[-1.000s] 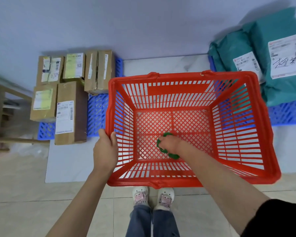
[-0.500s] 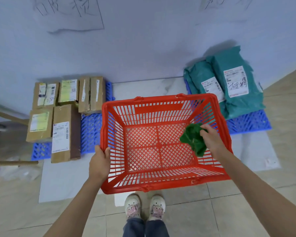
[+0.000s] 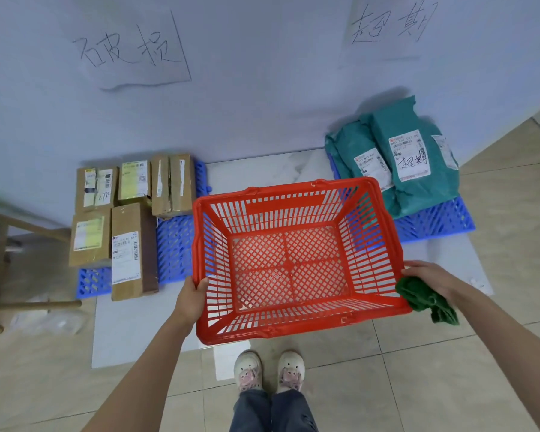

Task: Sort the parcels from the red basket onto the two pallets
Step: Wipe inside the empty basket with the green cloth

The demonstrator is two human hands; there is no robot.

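Two blue pallets (image 3: 175, 244) on tiled floor; left hand (image 3: 191, 299) grips red basket (image 3: 293, 266), right hand (image 3: 430, 280) clutches green cloth (image 3: 426, 302).

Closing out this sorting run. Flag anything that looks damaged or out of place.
The red basket holds no parcels. The right hand holds a crumpled green cloth just outside its right rim, which is no parcel. On the left pallet, the rear right cardboard box looks torn along its seams.

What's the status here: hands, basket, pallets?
Left hand grips red basket rim. Right hand holds green cloth outside it. Basket empty. Cardboard boxes on left pallet, teal bags on right pallet. Nothing blocking.
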